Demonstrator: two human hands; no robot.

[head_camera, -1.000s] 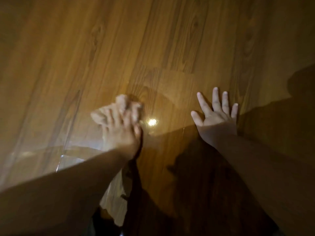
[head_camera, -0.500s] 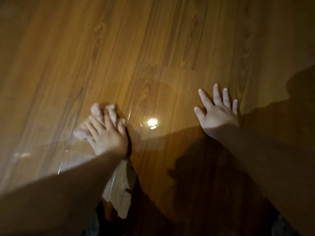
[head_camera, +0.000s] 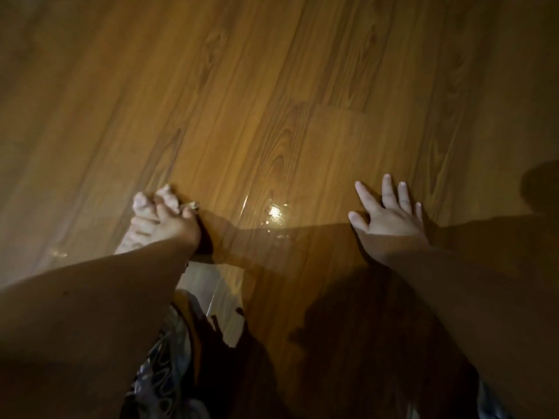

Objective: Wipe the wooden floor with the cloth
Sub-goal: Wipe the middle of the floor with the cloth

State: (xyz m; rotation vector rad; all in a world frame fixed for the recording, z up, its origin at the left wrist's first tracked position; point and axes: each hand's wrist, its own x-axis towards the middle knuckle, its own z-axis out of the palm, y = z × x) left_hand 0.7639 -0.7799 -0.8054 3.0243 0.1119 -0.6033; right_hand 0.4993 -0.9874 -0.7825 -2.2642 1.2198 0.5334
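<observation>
The left hand (head_camera: 178, 228) is closed round a pale, bunched cloth (head_camera: 139, 204), its fingers curled over the top of the wad and holding it down on the wooden floor (head_camera: 272, 86). The cloth bulges out past the fingertips and along the side of the hand away from the other arm; how much of it lies under the palm is hidden. Just beside the grip, on the inner side, the hand throws a narrow dark shadow on the boards

Further inward, about midway to the other hand, a bright glare spot (head_camera: 274, 212) shines on the glossy floor. Beyond it, level with the grip and well apart from it, the right hand (head_camera: 390, 214) lies flat on the boards with its fingers straight and spread, holding nothing

Back from the grip toward the person, the left forearm (head_camera: 90, 313) covers much of the floor, and a patterned fabric (head_camera: 163, 367) shows beneath it, cut off by the lower edge; what it belongs to is hard to tell. A broad body shadow (head_camera: 332, 343) darkens the boards between the two arms, so the grain there is barely readable. The whole view is dim and soft, and the cloth's weave cannot be made out

Ahead of the grip the boards run on unbroken to the top edge of the view, and likewise outward past the cloth to the side edge
</observation>
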